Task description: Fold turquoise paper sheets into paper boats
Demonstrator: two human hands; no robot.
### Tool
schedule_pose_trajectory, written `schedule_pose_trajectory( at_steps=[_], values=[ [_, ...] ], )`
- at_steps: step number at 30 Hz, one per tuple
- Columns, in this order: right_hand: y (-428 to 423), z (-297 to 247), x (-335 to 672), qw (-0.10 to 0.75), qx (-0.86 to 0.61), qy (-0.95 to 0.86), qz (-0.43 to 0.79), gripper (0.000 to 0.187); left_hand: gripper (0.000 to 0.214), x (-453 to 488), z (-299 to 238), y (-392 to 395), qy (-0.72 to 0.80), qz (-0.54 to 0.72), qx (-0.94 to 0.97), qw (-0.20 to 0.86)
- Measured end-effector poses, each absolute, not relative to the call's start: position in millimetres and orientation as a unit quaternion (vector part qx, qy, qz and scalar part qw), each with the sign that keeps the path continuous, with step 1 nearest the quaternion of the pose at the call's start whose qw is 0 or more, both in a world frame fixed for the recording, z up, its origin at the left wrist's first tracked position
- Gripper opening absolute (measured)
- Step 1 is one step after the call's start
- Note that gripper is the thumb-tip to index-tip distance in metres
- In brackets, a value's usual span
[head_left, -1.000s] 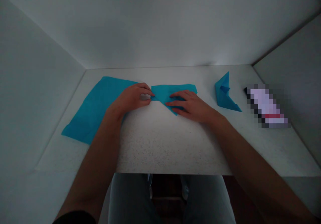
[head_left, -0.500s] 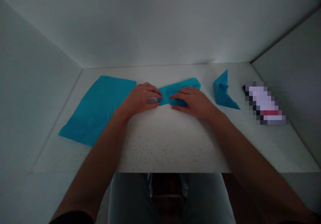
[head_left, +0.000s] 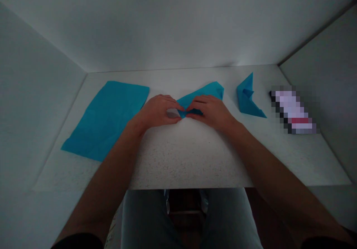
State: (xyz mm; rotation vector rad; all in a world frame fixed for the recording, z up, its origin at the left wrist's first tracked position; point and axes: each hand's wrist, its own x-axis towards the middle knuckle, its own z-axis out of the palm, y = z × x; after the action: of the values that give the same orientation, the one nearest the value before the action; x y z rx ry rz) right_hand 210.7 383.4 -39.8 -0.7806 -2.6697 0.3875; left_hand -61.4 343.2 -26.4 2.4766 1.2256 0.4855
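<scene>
A partly folded blue paper (head_left: 208,92) lies at the middle of the white table (head_left: 181,152). My left hand (head_left: 157,110) pinches its near left tip, fingers curled together. My right hand (head_left: 213,109) presses down on the same piece just to the right, fingertips meeting the left hand's. Most of the folded piece is hidden under both hands; only its far right flap sticks out.
A stack of flat blue sheets (head_left: 107,117) lies at the left. A finished folded blue paper shape (head_left: 248,98) stands at the right, with a blurred-out flat object (head_left: 294,109) beyond it. White walls close in the table on three sides.
Both hands have drawn closer together over the folded paper. The piece has been turned and folded narrower, its right flap now pointing up and away.
</scene>
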Motion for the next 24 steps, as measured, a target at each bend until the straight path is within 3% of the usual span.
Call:
schedule_pose_trajectory(
  at_steps=[16, 20, 24],
  values=[
    [385, -40, 210, 0.169, -0.242, -0.942, 0.159, 0.037, 0.022, -56, -28, 344, 0.413, 0.164, 0.887, 0.129],
    [386, -40, 211, 0.187, -0.253, -0.931, 0.182, 0.022, 0.027, -53, -28, 344, 0.423, 0.163, 0.885, 0.105],
    [386, -47, 208, 0.203, -0.259, -0.926, 0.183, 0.019, 0.026, -50, -30, 344, 0.438, 0.161, 0.879, 0.098]
  ],
)
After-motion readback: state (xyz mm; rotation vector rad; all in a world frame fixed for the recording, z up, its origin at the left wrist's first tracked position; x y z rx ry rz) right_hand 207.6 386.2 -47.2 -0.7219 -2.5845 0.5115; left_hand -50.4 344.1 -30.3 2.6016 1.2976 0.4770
